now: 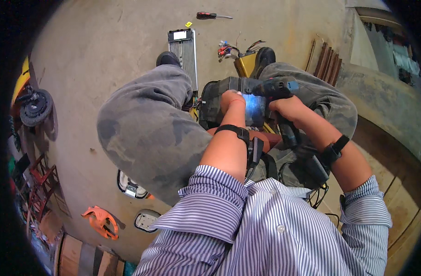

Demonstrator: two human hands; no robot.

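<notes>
Most of the things lie spread on the floor (104,48) around a dark case, perhaps to leave the middle free for work. The legs (148,119) flank the case on both sides, which likely helps to keep it from sliding. The case (210,108) itself sits between the knees, within easy reach of both arms. A finned unit (185,51) lies beyond it and to its left, partly hidden by the left leg. The drill (288,133) is at the case's right end, nose pointing left across it; a bluish glow on the case, probably the drill's lamp, lights the spot there. A gold box (247,63) with loose wires lies just beyond the case, near the right shoe. The right hand (286,109) is wrapped around the drill, seemingly to steer it. The left hand (232,99) is over the middle of the case, perhaps to steady it; its fingers are mostly hidden, so I cannot tell whether they grip anything. Farthest beyond the case lies a screwdriver (207,15), out of the way.
</notes>
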